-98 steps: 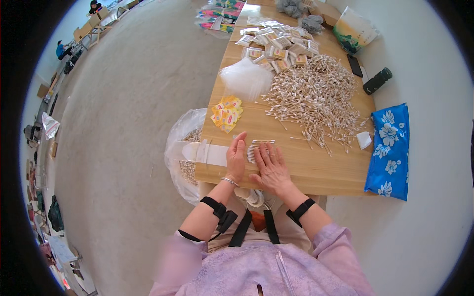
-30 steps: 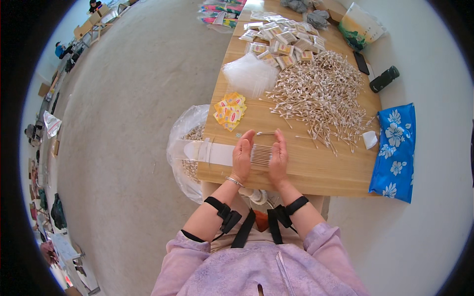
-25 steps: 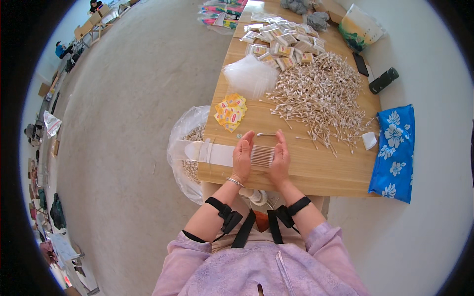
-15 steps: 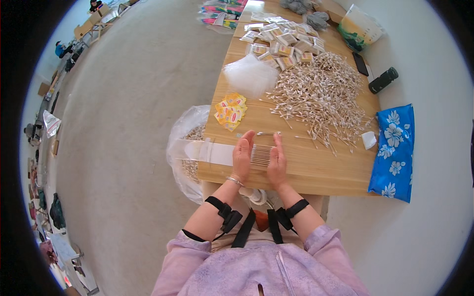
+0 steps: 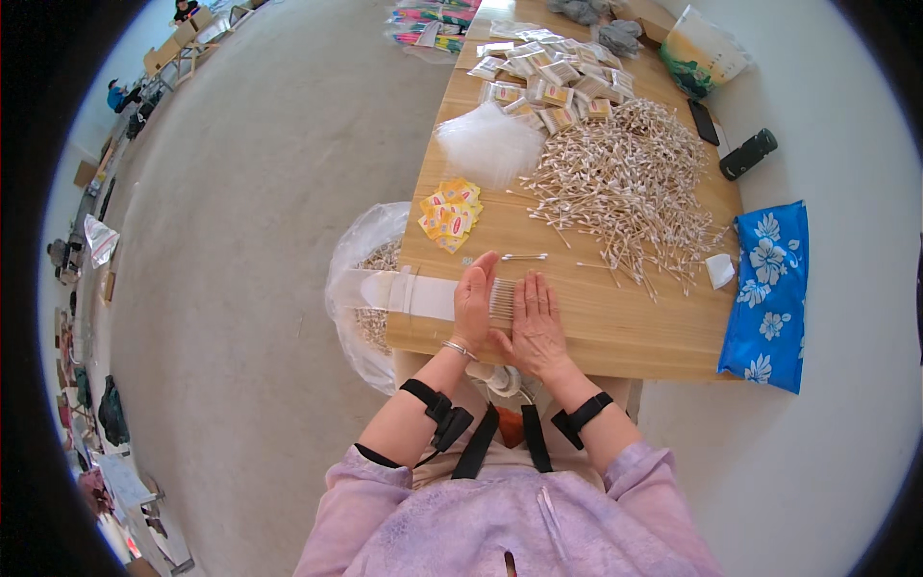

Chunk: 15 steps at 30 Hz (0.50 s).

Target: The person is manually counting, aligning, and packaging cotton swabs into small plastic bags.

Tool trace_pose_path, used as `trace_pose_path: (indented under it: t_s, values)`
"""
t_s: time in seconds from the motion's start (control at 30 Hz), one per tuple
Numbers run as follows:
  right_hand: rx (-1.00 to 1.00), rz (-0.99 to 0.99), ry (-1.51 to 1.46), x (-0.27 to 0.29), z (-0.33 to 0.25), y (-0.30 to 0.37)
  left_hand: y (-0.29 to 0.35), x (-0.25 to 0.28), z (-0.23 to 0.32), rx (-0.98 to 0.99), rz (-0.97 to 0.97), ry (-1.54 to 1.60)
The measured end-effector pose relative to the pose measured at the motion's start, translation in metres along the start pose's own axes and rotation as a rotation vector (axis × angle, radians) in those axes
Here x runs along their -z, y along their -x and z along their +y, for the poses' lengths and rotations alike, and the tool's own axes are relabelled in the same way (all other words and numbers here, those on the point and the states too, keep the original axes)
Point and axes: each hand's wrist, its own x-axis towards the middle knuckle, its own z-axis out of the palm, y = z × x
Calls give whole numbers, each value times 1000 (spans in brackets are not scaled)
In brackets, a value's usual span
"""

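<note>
Swabs (image 5: pixel 501 299) of white cotton on thin pale sticks: one flat, close-set row on the tabletop, between the person's hands. Left hand (image 5: pixel 473 303): set on edge, thumb uppermost, against the row's left side; fingers straight, clasping nothing. Right hand (image 5: pixel 538 327): palm down, fingers extended and unclenched, at the row's right side; how much lies beneath it cannot be told.

Table (image 5: pixel 635 337): pale wood-grain top. Flat white strip (image 5: pixel 428 297): left of the left hand. Clear plastic bag (image 5: pixel 343 260): beside the table's left edge, more swabs inside. Fanned yellow-and-white printed cards (image 5: pixel 450 216): beyond the strip. Stacked clear plastic sleeves (image 5: pixel 490 144): beyond the cards. Large loose heap of white-tipped swabs (image 5: pixel 625 183): right of the sleeves. Blue pouch with white flowers (image 5: pixel 769 298): table's right edge.
</note>
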Motion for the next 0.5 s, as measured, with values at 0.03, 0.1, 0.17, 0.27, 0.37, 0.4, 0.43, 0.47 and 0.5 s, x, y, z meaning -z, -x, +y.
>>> trace_pose_path:
  t_s: [0.03,0.1,0.17,0.27,0.37,0.4,0.43,0.47,0.5]
  values:
    - [-4,-4,-9,1,0,0,0,-1,1,-1,1,20]
    - [-6,-6,-20,3,-1,-1,1,-2,4,-4,2,37]
    - [1,-57,-21,6,-3,0,3,1,7,49,15,43]
    - [-9,-52,-72,9,-3,1,17,12,25,-229,-161,-752]
    - [-5,10,-55,3,2,0,40,14,56,-409,-418,-1319]
    - [-4,10,-59,3,3,1,49,13,60,-408,-417,-1324]
    - [-9,-36,-47,9,0,1,60,12,64,-415,-488,-1400]
    - [-15,-82,-33,12,-2,1,67,12,65,-422,-561,-1474]
    - [-12,-82,-37,8,-2,1,70,12,65,-420,-559,-1479]
